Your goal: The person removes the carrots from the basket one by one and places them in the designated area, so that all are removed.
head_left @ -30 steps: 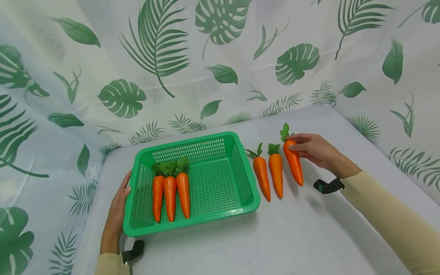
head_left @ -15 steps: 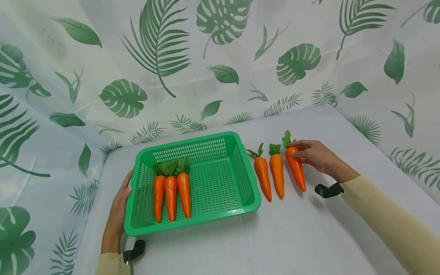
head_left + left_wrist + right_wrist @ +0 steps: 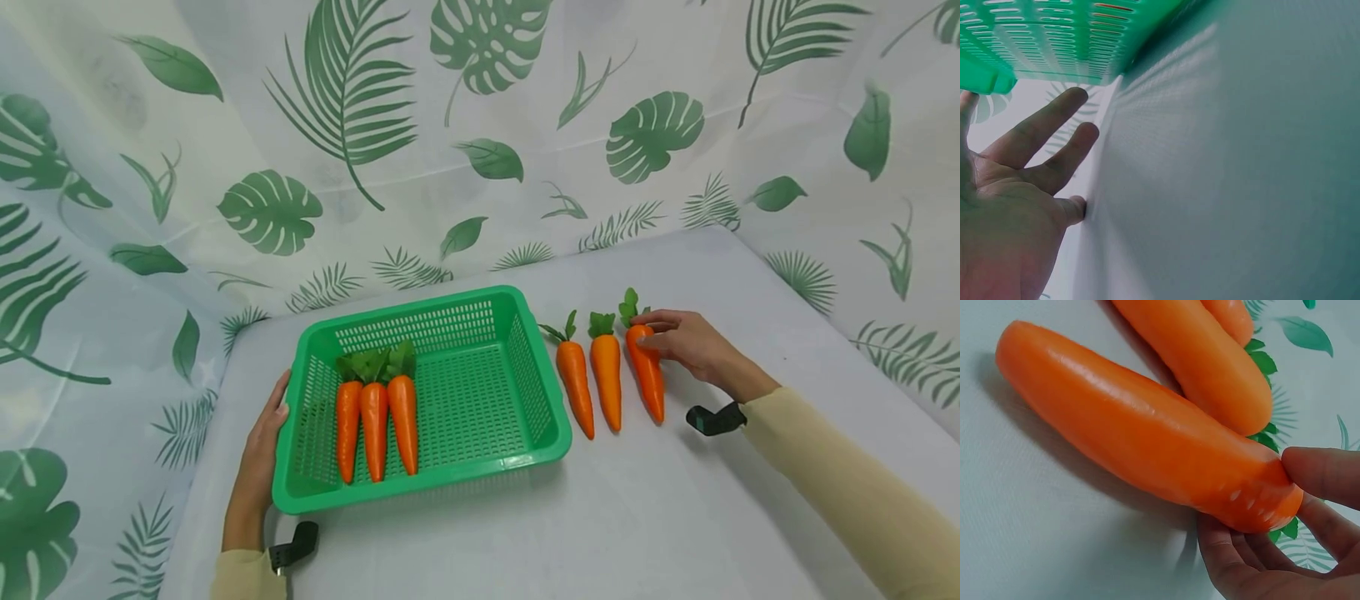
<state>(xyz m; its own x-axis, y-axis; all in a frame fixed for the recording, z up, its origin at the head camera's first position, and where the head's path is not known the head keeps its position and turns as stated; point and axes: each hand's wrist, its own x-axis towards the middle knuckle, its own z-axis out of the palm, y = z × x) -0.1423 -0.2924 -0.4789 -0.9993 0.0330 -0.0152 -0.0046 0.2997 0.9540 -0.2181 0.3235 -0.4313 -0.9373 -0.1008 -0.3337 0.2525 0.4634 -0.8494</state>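
Observation:
My right hand (image 3: pixel 697 350) pinches an orange carrot (image 3: pixel 647 379) near its leafy top, thumb on one side and fingers on the other. In the right wrist view this carrot (image 3: pixel 1129 419) lies along the white surface, its tip pointing away from the hand. Just left of it are two more carrots, a lighter one (image 3: pixel 607 383) and a slimmer one (image 3: pixel 574 387). At the left end of a green plastic basket (image 3: pixel 555 442) rests my left hand (image 3: pixel 258 450). Its fingers (image 3: pixel 1041 128) spread out straight in the left wrist view, with the thumb at the basket's rim.
Three carrots (image 3: pixel 373 433) with green tops lie side by side in the left part of the basket. A white cloth (image 3: pixel 480 542) covers the table. Behind it hangs a leaf-patterned curtain (image 3: pixel 540 167). Each wrist wears a black device (image 3: pixel 716 418).
My right hand has brought the carrot down toward the table and slightly nearer, beside the two loose carrots. The left hand and basket have hardly moved.

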